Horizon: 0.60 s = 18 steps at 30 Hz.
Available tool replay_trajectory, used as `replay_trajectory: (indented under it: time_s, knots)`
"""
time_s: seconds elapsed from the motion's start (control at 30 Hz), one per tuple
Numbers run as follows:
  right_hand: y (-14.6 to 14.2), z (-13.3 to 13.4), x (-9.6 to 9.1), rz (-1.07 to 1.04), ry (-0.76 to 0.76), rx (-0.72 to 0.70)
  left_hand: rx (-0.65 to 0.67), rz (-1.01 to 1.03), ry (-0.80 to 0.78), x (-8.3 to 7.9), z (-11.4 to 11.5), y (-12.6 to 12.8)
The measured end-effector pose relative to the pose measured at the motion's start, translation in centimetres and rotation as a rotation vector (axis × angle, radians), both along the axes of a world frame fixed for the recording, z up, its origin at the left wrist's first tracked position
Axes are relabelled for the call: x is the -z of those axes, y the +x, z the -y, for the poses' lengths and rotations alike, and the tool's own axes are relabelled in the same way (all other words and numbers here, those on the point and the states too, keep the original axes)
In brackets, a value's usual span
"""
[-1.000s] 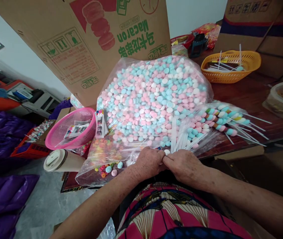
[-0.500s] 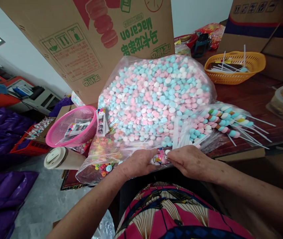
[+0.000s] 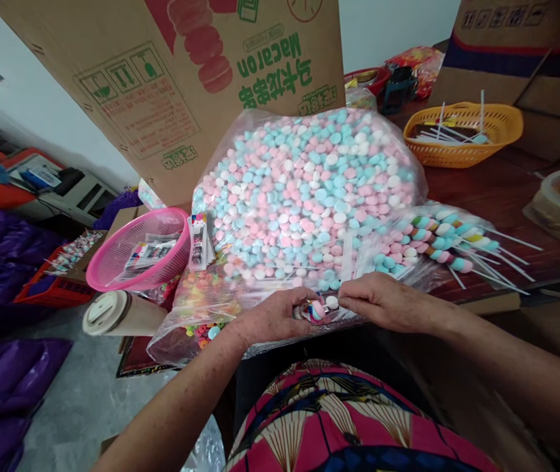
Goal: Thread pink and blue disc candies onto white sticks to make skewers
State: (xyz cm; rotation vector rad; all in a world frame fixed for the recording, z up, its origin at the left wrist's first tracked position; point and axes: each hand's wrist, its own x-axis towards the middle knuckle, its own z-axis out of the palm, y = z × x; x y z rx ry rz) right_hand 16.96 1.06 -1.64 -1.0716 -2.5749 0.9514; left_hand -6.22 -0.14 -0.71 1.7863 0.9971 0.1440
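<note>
Low at the front edge, my left hand (image 3: 273, 318) is closed around a small printed plastic packet (image 3: 316, 311) with pink and white candy showing in it. My right hand (image 3: 381, 300) is pinched just to the right of it, beside a round white candy (image 3: 332, 302). What its fingertips hold is hidden. Behind both hands lies a big clear bag of pink, blue and white candies (image 3: 304, 190). White sticks (image 3: 353, 255) lie on the bag by my right hand. Candy skewers (image 3: 450, 239) in clear plastic rest farther right.
A pink basket (image 3: 96, 262) with flat packets stands left, above a lidded cup (image 3: 132, 314). More packets (image 3: 200, 242) lean on the bag. Behind rises a large cardboard box (image 3: 152, 98). Right are a yellow basket (image 3: 461, 154) with sticks and a clear tub (image 3: 540, 206).
My right hand has drawn slightly up and away from my left hand. The packet has turned in my left hand, showing more candy. The view has shifted a little.
</note>
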Motion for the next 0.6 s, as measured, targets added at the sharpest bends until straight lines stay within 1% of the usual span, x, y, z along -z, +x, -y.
replay_trajectory:
  time_s: [0.03,0.07,0.1,0.2,0.23,0.27,0.3,0.33,0.37,0.43,0.47,0.5,0.53,0.6]
  knots:
    - [0.1,-0.2,0.1,-0.017,-0.064,0.005,0.003,0.017,0.024,-0.1,0.0,-0.1]
    - [0.2,-0.3,0.3,-0.038,-0.108,-0.001,0.009,0.040,-0.001,-0.1,0.0,-0.3]
    - [0.3,-0.4,0.3,-0.061,-0.131,-0.012,0.013,0.072,-0.065,-0.1,0.0,-0.6]
    - [0.6,-0.7,0.3,-0.117,-0.133,-0.047,0.051,0.140,-0.353,-0.2,-0.4,-1.7]
    - [0.7,-0.8,0.2,-0.123,-0.139,-0.047,0.077,0.131,-0.404,-0.2,-0.5,-2.0]
    - [0.8,-0.8,0.1,-0.123,-0.154,-0.042,0.110,0.093,-0.397,-0.4,-0.5,-2.2]
    - [0.8,-0.8,-0.1,-0.122,-0.179,-0.031,0.142,0.022,-0.322,-0.6,-0.5,-2.3]
    - [0.8,-0.8,-0.1,-0.125,-0.208,-0.014,0.158,-0.074,-0.188,-0.8,-0.3,-2.1]
    - [0.7,-0.8,-0.2,-0.132,-0.241,0.009,0.153,-0.180,-0.014,-1.0,0.0,-1.7]
    - [0.5,-0.8,-0.2,-0.156,-0.304,0.064,0.095,-0.383,0.324,-1.2,0.9,-0.4]
    - [0.4,-0.8,-0.2,-0.170,-0.331,0.090,0.049,-0.475,0.445,-1.2,1.4,0.3]
    - [0.3,-0.7,-0.1,-0.179,-0.348,0.109,0.005,-0.558,0.525,-1.1,1.8,1.0]
    - [0.3,-0.7,-0.1,-0.182,-0.347,0.116,-0.026,-0.633,0.565,-0.9,2.1,1.6]
    - [0.5,-0.6,-0.1,-0.170,-0.292,0.098,-0.055,-0.739,0.558,-0.6,2.2,2.0]
